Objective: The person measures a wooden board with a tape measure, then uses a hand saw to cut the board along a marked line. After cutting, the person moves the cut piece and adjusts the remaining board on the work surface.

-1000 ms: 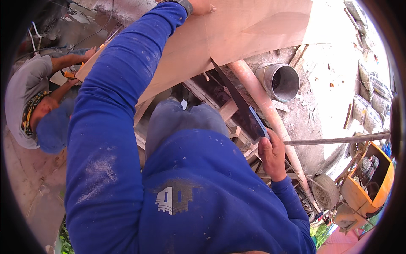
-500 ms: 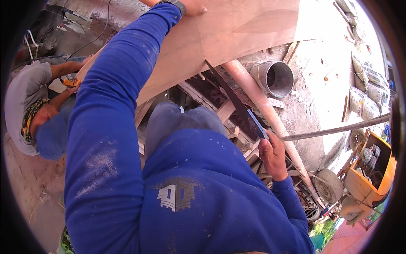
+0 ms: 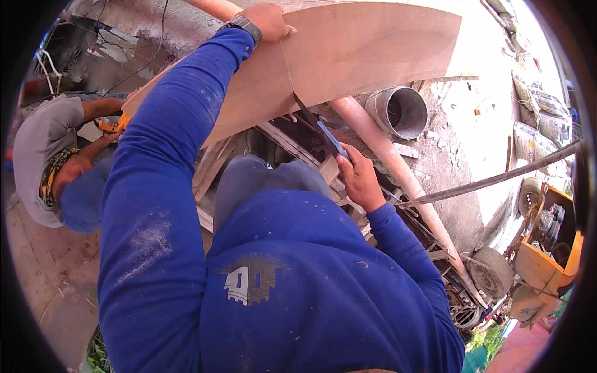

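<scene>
My left hand (image 3: 267,23) grips the upper part of a large, thin plywood sheet (image 3: 367,56), its sleeved forearm stretched across the left of the view. A line runs across the sheet below that hand. My right hand (image 3: 359,174) is closed on the handle of a handsaw (image 3: 328,133) with a blue strip along it; the dark blade meets the sheet's lower edge at that line. At the left, a co-worker (image 3: 43,155) in a grey shirt and blue cap bends low, a hand on an orange tool (image 3: 112,124) beside the sheet's end.
A pink pipe (image 3: 410,180) slants beside a metal bucket (image 3: 410,118) over rough timber. At the right are a long strip (image 3: 485,179), sacks (image 3: 527,143), a tyre (image 3: 491,273) and an orange machine (image 3: 547,261). Cables (image 3: 149,56) lie at upper left.
My right hand has moved up and left with the saw, pushing more of the blade up under or into the sheet's edge. The sheet and my left hand appear slightly lower in view.
</scene>
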A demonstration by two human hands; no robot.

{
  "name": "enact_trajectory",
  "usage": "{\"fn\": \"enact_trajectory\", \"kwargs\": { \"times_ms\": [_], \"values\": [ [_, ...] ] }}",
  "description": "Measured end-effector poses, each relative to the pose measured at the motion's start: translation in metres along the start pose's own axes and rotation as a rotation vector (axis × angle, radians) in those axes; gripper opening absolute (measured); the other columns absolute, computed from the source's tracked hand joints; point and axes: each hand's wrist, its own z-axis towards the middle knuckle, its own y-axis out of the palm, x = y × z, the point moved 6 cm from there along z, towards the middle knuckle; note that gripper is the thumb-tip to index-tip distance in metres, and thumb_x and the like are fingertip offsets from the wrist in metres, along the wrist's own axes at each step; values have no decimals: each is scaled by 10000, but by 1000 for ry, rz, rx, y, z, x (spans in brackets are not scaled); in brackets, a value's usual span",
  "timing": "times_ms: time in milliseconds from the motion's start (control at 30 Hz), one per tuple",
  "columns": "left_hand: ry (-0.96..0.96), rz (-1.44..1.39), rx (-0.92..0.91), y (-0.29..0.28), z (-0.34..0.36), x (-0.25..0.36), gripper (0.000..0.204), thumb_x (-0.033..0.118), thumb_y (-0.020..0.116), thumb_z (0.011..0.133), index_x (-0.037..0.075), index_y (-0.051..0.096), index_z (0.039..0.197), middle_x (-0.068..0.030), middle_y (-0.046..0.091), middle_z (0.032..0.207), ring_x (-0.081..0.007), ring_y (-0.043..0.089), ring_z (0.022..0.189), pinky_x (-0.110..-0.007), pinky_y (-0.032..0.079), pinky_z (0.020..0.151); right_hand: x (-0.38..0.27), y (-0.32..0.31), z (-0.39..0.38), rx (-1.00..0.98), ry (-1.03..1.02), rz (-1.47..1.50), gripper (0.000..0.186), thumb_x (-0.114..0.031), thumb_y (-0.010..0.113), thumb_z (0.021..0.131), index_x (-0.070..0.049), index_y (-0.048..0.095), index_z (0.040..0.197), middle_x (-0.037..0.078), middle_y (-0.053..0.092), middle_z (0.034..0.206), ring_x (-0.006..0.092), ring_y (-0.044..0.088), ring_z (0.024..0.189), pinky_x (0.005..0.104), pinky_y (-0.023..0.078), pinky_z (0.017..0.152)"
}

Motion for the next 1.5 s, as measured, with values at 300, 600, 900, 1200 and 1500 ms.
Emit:
{"fn": "enact_trajectory", "kwargs": {
  "times_ms": [300,600,900,1200,1500],
  "values": [
    [46,-66,38,-53,-41,29,555,492,683,993,-4,709,1240,-259,748,1180,-422,715,1134,-501,554,986,34,-5,2,90,-91,-66,356,-266,658,1051,-50,671,1334,221,744,1032,418,682,921,477,532,873],
    [-83,-251,41,-46,-97,-15,469,428,712,978,50,716,1256,-205,768,1158,-401,722,1123,-485,555,970,1,-7,7,24,-92,-97,346,-254,690,1018,-70,681,1310,221,751,1067,440,675,984,506,521,887],
    [-259,-43,-28,-33,-75,-36,628,423,798,902,34,614,1359,-227,718,1304,-402,680,1236,-503,532,1055,-13,-23,30,-55,-106,3,343,-221,663,1034,-14,667,1309,259,740,1029,462,693,930,516,536,885],
    [-308,-111,-24,-31,-79,-59,626,419,785,897,30,632,1364,-216,722,1316,-383,685,1244,-496,534,1067,-60,-94,-5,-246,3,-114,371,-196,603,1071,19,623,1373,267,704,1009,433,675,884,452,523,832],
    [-296,-116,-32,-35,-62,-53,632,443,777,909,47,635,1380,-224,718,1326,-376,691,1244,-500,543,1058,-94,-116,-18,-196,15,-179,367,-204,607,1072,11,628,1368,249,693,951,408,671,835,429,515,803]
  ]
}}
